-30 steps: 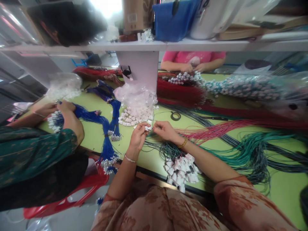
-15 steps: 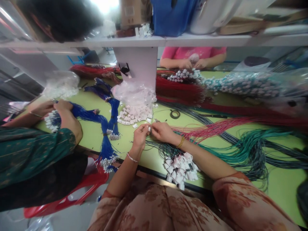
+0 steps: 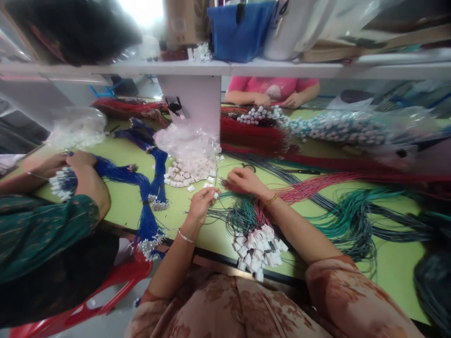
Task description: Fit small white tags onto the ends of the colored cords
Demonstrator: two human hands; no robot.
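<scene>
Head view, change of state: the right hand point(image 3: 246, 182) has separated from the left hand point(image 3: 200, 205); half a second ago my two sets of fingers met at the workpiece, and now a gap stands between them. The right hand is blurred and partly covers the black tape roll point(image 3: 251, 167) behind it. Red strands point(image 3: 261, 215) now also show below my right wrist, beside the dark and green wires point(image 3: 243, 215). Interpretation: I judge that the two-handed contact at the workpiece is interrupted, with the left side serving as the holder and the right side handling wire. Left fingers: closed in a pinch on a small white connector point(image 3: 215, 195), which sits at the fingertips on the side facing my right hand. A thin dark wire appears to run down from it; whether it is seated cannot be confirmed at this resolution. Right fingers: curled, just beside silver-tipped wire ends point(image 3: 222, 182); I cannot tell whether they grip any. Location of parts: the held connector lies left of the right fingers, slightly nearer my body, and apart from them. Loose white connectors point(image 3: 186, 173) lie on the counter point(image 3: 401, 267) beyond my left hand, and the white-ended bundle point(image 3: 259, 249) rests at the near edge, below my right forearm.
</scene>
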